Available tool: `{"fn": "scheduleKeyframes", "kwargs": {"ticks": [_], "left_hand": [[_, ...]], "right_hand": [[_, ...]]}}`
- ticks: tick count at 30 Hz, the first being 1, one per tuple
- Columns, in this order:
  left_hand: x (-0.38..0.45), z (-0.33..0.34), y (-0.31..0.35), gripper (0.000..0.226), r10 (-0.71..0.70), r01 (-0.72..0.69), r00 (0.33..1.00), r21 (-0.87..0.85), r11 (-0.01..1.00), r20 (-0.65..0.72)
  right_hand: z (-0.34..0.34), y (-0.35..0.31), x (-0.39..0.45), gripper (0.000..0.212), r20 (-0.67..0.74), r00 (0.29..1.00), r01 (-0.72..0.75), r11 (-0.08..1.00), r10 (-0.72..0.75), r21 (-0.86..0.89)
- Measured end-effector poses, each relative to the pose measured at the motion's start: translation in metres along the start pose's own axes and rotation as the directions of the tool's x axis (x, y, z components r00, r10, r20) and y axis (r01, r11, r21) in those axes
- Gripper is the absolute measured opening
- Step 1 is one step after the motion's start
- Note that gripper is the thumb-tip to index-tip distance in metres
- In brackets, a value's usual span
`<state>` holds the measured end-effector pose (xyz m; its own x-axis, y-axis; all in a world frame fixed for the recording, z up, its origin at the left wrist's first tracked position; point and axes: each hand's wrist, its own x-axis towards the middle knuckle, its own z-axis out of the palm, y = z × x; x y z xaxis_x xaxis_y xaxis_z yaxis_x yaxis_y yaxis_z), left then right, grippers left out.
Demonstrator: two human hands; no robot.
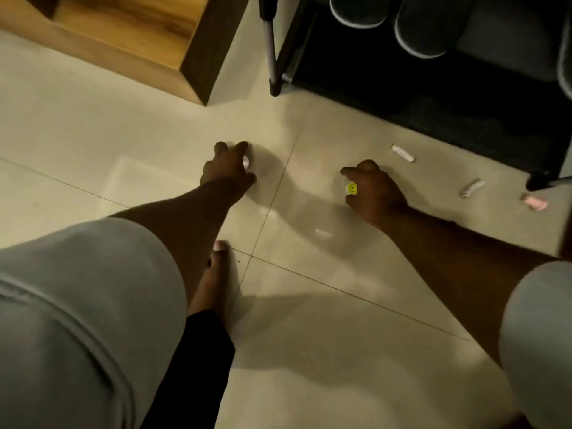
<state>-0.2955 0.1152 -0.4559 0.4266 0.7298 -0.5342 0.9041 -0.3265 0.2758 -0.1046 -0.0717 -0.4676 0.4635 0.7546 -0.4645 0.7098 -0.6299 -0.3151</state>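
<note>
- Yellow piece (pixel 352 188): right of frame centre, close to the tiled floor (pixel 309 320), pinched between thumb and curled fingers of the right hand (pixel 376 188).
- Pale pink piece (pixel 246 161): at frame centre, enclosed by the curled fingers and thumb of the left hand (pixel 227 168); mostly hidden.
- Loose on the floor at frame right, in front of the black rack (pixel 433 97): white wrapper (pixel 403 153), grey wrapper (pixel 472 187), pink wrapper (pixel 534 202).
- White wrapper: near the right hand, up and to the right of it; long axis from upper left to lower right.
- Right hand nearer to all three; left hand well apart from them.
- Judged: next pick-up for the right hand, with a reach to the right and fingers set across the wrapper's long axis, yellow piece kept tucked.
</note>
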Motion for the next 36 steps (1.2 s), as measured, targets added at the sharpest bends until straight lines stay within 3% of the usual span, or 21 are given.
{"fn": "scheduleKeyframes", "kwargs": {"ticks": [4, 6, 9, 11, 15, 20, 22, 24, 26, 28, 30, 33, 36], "left_hand": [[0.011, 0.010, 0.000, 0.035, 0.053, -0.051, 0.992, 0.023, 0.998, -0.114], [0.001, 0.012, 0.007, 0.026, 0.086, -0.080, 0.991, 0.059, 0.995, -0.107], [-0.035, 0.022, 0.029, 0.024, 0.165, -0.173, 0.983, 0.105, 0.979, 0.074], [-0.070, 0.032, 0.060, 0.028, 0.274, -0.303, 0.938, 0.118, 0.946, 0.211], [-0.159, 0.032, 0.159, 0.033, 0.468, -0.507, 0.823, 0.045, 0.861, 0.324], [-0.277, -0.007, 0.316, 0.036, 0.715, -0.711, 0.677, -0.093, 0.697, 0.174], [-0.323, -0.031, 0.384, 0.035, 0.809, -0.794, 0.583, -0.157, 0.587, 0.076], [-0.361, -0.050, 0.448, 0.028, 0.904, -0.893, 0.424, -0.185, 0.410, -0.042], [-0.383, -0.061, 0.503, 0.027, 0.951, -0.953, 0.294, -0.102, 0.284, -0.096], [-0.389, -0.060, 0.555, 0.031, 0.966, -0.972, 0.235, -0.004, 0.236, -0.110], [-0.381, -0.056, 0.600, 0.034, 0.961, -0.964, 0.243, 0.080, 0.255, -0.134], [-0.353, -0.041, 0.663, 0.037, 0.939, -0.887, 0.332, 0.306, 0.345, -0.093], [-0.327, -0.030, 0.699, 0.038, 0.906, -0.818, 0.423, 0.423, 0.390, -0.017]], "right_hand": [[0.016, 0.009, 0.006, 0.035, -0.039, 0.998, 0.052, 0.995, -0.055, -0.080], [0.017, 0.010, -0.010, 0.027, -0.022, 0.995, 0.092, 0.993, -0.094, -0.080], [0.012, 0.016, -0.063, 0.021, 0.105, 0.991, 0.087, 0.993, -0.079, -0.077], [-0.005, 0.027, -0.111, 0.021, 0.127, 0.992, 0.021, 1.000, -0.018, -0.021], [-0.069, 0.060, -0.213, 0.027, -0.003, 0.991, -0.131, 0.977, 0.134, 0.166], [-0.180, 0.130, -0.338, 0.031, -0.288, 0.899, -0.222, 0.911, 0.329, 0.349], [-0.231, 0.165, -0.384, 0.028, -0.411, 0.830, -0.205, 0.892, 0.377, 0.404], [-0.274, 0.202, -0.419, 0.023, -0.518, 0.757, -0.186, 0.891, 0.398, 0.414], [-0.311, 0.238, -0.436, 0.032, -0.590, 0.671, -0.203, 0.877, 0.449, 0.436], [-0.338, 0.276, -0.440, 0.021, -0.635, 0.610, -0.214, 0.870, 0.474, 0.444], [-0.358, 0.307, -0.432, 0.022, -0.662, 0.573, -0.244, 0.872, 0.483, 0.425], [-0.375, 0.354, -0.406, 0.030, -0.658, 0.529, -0.277, 0.842, 0.536, 0.463], [-0.377, 0.388, -0.381, 0.031, -0.663, 0.573, -0.289, 0.876, 0.482, 0.387]]}}
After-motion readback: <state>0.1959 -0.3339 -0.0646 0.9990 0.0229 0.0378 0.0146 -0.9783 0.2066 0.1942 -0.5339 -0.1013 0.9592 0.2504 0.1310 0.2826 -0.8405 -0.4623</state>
